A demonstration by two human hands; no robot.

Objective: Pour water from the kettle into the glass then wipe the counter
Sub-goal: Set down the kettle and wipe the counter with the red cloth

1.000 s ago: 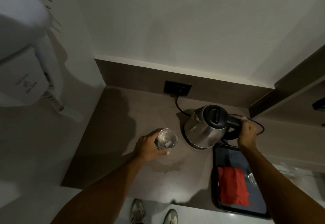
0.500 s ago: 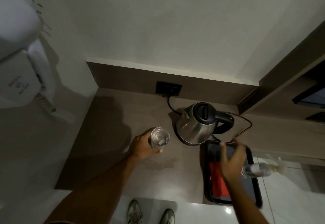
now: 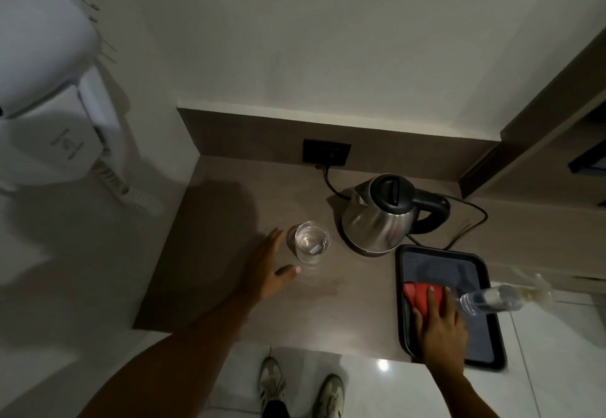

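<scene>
A steel kettle (image 3: 380,217) with a black lid and handle stands on its base at the back of the brown counter (image 3: 229,208). Left of it a clear glass (image 3: 309,244) holds water. My left hand (image 3: 265,273) is open just left of the glass, fingers spread, not touching it. A small wet patch (image 3: 324,288) lies on the counter in front of the glass. My right hand (image 3: 439,322) lies flat on a red cloth (image 3: 421,294) in the black tray (image 3: 492,348), fingers laid on the cloth.
A clear spray bottle (image 3: 492,298) lies across the tray's right edge. The kettle's black cord (image 3: 472,217) runs to a wall socket (image 3: 326,152). A white wall-mounted hair dryer (image 3: 49,116) hangs at the left. A cabinet (image 3: 557,142) rises at the right.
My left hand let go of the glass and opened beside it. My right hand left the kettle handle, moved down to the tray and came down on the red cloth.
</scene>
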